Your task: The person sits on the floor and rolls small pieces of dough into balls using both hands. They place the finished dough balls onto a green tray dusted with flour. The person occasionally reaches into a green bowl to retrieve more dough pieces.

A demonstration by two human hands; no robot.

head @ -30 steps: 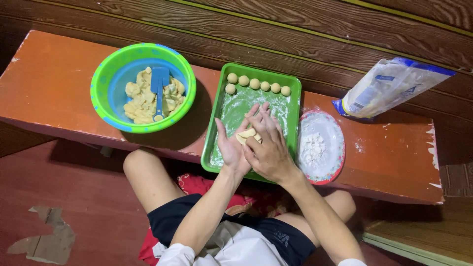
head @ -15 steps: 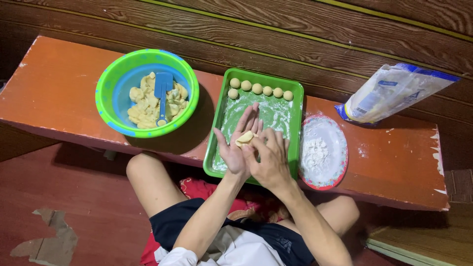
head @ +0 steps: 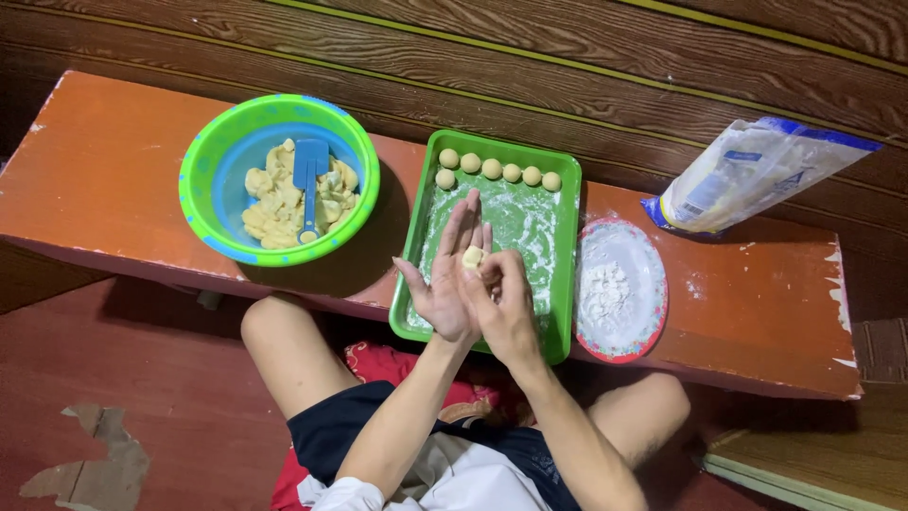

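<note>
Above the green tray (head: pixel 566 248), the left hand (head: pixel 448 284) lies open, fingers straight, with a dough piece (head: pixel 472 256) pressed against them by the loosely curled right hand (head: pixel 503 305). Compared with a second earlier, the left fingers have straightened. Six dough balls (head: pixel 500 171) remain lined along the tray's far edge.

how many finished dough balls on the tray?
6 dough balls: five in a row along the far edge of the green tray, one tucked below the row's left end. None appear hidden.
</note>
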